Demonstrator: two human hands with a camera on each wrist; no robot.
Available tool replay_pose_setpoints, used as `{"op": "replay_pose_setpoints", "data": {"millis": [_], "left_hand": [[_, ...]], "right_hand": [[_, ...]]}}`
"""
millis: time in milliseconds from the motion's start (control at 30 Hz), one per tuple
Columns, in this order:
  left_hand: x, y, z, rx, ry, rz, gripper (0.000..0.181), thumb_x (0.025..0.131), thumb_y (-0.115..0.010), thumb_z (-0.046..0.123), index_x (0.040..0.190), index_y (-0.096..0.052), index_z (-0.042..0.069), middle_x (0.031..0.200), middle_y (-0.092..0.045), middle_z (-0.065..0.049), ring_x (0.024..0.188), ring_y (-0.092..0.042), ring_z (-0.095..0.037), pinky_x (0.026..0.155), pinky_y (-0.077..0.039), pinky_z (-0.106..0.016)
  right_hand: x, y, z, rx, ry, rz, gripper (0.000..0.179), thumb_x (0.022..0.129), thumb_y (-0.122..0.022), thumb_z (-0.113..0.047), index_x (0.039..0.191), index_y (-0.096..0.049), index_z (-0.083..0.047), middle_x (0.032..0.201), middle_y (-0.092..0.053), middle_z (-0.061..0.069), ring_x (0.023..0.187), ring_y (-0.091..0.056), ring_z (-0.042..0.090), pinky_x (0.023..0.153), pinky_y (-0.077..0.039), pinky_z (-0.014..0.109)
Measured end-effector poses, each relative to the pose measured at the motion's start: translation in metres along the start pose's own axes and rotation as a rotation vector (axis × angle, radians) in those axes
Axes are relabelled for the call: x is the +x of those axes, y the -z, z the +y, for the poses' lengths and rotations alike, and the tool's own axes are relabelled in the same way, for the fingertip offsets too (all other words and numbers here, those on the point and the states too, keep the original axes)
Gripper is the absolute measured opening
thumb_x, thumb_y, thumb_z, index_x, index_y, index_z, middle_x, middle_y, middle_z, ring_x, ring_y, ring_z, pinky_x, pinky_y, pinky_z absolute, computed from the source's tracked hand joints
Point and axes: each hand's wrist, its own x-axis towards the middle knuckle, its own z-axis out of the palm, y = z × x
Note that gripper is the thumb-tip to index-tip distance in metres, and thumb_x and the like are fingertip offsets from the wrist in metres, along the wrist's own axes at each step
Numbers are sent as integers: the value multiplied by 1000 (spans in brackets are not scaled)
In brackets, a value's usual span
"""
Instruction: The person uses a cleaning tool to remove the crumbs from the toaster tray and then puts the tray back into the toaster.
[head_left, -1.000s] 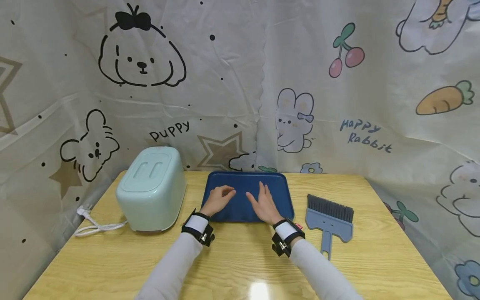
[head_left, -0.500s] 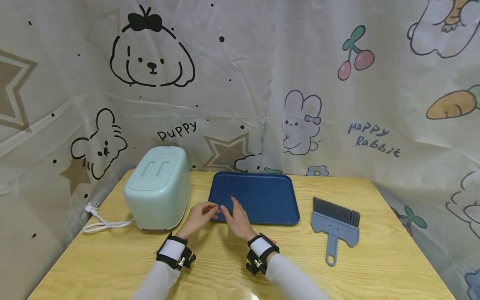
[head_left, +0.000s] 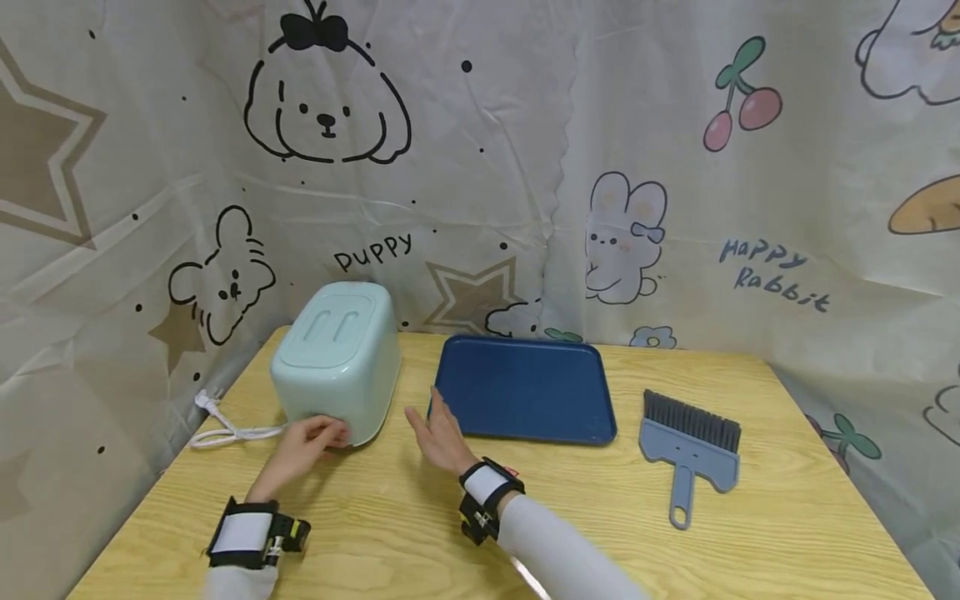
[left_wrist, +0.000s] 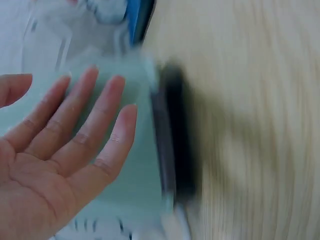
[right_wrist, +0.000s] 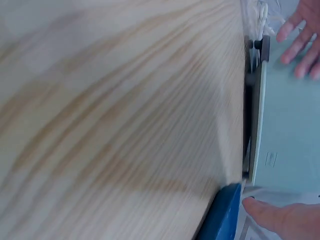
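A mint-green toaster (head_left: 337, 367), with two slot shapes on its lid, stands at the left of the table. My left hand (head_left: 300, 454) is at the toaster's front face near its lower edge. In the left wrist view the fingers of this hand (left_wrist: 65, 150) are spread, palm visible, with nothing held. To the right of the toaster, my right hand (head_left: 444, 437) hovers by the front left corner of a blue tray (head_left: 525, 392), fingers straight. Only the thumb (right_wrist: 275, 217) of that hand shows in the right wrist view.
A white power cord (head_left: 243, 434) lies coiled left of the toaster. On the right side of the wooden table (head_left: 600, 517) rests a grey-blue hand brush (head_left: 686, 454) with dark bristles. A patterned curtain (head_left: 480, 167) hangs behind the table.
Both hands have moved left, from over the tray towards the toaster; they were close together half a second ago and are now apart. The head view has shifted slightly left.
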Motion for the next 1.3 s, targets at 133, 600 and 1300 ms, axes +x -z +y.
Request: {"op": "replay_pose_setpoints", "data": {"millis": [133, 600, 1300], "left_hand": [[6, 20, -36, 40, 93, 301, 27, 93, -45, 24, 90, -57, -1, 72, -63, 1, 63, -62, -9, 48, -50, -40], [14, 14, 28, -194, 243, 493, 60, 95, -15, 48, 144, -4, 17, 148, -11, -11, 133, -10, -31, 106, -8, -53], [3, -14, 36, -162, 179, 629, 58, 95, -33, 41, 138, -24, 4, 138, -31, -23, 123, -32, -40, 98, -27, -56]], "right_hand": [[6, -8, -16, 9, -2, -23, 67, 96, -29, -45, 142, -9, -1, 144, -19, 21, 130, -22, 33, 103, -24, 47], [11, -30, -52, 150, -17, -215, 74, 92, -27, -53, 143, 1, -8, 149, -2, 8, 134, -9, 19, 109, -14, 35], [-9, -26, -47, 119, -34, -193, 77, 89, -28, -59, 144, -1, -10, 149, -4, 6, 134, -11, 20, 108, -17, 39]]}}
